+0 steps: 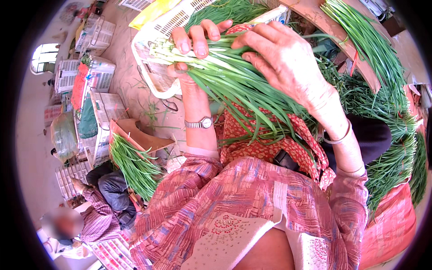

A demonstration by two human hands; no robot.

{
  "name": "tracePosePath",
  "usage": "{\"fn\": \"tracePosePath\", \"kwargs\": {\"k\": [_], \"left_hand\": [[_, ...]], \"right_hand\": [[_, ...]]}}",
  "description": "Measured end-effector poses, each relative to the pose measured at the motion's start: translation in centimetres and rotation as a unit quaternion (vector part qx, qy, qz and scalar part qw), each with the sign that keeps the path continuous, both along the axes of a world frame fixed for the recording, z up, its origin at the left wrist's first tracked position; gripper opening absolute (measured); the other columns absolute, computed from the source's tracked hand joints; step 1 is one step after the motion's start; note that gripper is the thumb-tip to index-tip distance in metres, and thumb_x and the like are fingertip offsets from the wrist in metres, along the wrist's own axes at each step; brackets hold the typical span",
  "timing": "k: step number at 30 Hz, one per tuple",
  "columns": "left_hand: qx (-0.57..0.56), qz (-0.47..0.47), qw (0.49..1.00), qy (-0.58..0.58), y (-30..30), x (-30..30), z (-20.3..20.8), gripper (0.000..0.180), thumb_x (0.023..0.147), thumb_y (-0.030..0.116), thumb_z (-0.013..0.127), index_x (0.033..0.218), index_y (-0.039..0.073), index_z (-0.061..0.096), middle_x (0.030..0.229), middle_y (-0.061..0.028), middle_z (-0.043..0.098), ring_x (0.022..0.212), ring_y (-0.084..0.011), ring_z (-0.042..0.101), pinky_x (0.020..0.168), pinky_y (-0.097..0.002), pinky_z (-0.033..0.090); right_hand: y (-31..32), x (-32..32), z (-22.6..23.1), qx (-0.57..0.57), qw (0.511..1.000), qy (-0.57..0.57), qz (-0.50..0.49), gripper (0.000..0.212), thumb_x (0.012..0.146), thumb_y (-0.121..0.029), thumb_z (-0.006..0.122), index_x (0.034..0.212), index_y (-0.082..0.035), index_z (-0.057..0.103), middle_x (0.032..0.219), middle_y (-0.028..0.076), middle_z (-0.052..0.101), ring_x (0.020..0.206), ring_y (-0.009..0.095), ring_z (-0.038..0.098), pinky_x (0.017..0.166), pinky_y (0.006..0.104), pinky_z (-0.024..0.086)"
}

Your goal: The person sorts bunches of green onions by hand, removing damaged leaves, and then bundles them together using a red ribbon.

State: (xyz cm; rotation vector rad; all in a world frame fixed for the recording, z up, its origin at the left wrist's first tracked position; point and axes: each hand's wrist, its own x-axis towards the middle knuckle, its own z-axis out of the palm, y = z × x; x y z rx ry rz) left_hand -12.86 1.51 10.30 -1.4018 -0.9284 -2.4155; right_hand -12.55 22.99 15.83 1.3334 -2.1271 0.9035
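A bunch of garlic chives (229,67) lies across in front of me, pale stalk ends to the left and green leaves drooping to the lower right. My left hand (194,45) is closed around the pale end, fingers over the top and thumb below. Over the middle of the bunch is my right hand (288,63), its fingers curled in and pinching at the leaves. Exactly what its fingertips hold is partly hidden. Under the bunch a red patterned cloth (243,130) covers my lap. A white plastic basket (159,85) stands just beyond my left hand, with more chives in it.
More chives lie on a brown board (310,18) at the upper right, and a large heap (387,148) sits at my right above a red sack (389,229). On the left, another person (101,211) sits by a chives pile (132,166). White crates (101,74) are stacked farther off.
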Motion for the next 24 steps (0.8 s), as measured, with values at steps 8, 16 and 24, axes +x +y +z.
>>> {"fn": "tracePosePath", "kwargs": {"k": [8, 16, 24], "left_hand": [[0.005, -0.011, 1.000, 0.018, -0.2, -0.3, -0.4, 0.023, 0.077, 0.024, 0.069, 0.095, 0.017, 0.057, 0.086, -0.0025, 0.061, 0.102, -0.0292, 0.052, 0.112, -0.0597, 0.027], [-0.008, -0.008, 0.999, 0.032, 0.2, -0.2, -0.2, 0.024, 0.078, 0.027, 0.069, 0.096, 0.017, 0.056, 0.086, -0.0015, 0.061, 0.099, -0.0286, 0.052, 0.110, -0.0583, 0.030], [-0.015, 0.002, 0.999, 0.034, 0.1, 0.0, -0.4, 0.025, 0.078, 0.028, 0.069, 0.096, 0.017, 0.055, 0.086, -0.0017, 0.060, 0.097, -0.0282, 0.051, 0.110, -0.0570, 0.031]], "right_hand": [[-0.3, 2.7, -1.5, -0.054, 0.987, -0.151, -0.001, 0.008, 0.090, -0.014, 0.061, 0.093, -0.006, 0.062, 0.077, 0.012, 0.064, 0.072, 0.035, 0.065, 0.064, 0.0436, 0.053], [-0.4, 2.3, -1.0, -0.028, 0.970, -0.227, -0.080, 0.011, 0.089, -0.022, 0.063, 0.089, -0.011, 0.062, 0.068, 0.013, 0.065, 0.066, 0.035, 0.066, 0.059, 0.0459, 0.052], [-0.2, 2.9, -0.4, 0.016, 0.988, -0.098, -0.120, 0.017, 0.085, -0.027, 0.068, 0.086, -0.010, 0.064, 0.069, 0.010, 0.066, 0.068, 0.033, 0.067, 0.061, 0.0457, 0.053]]}}
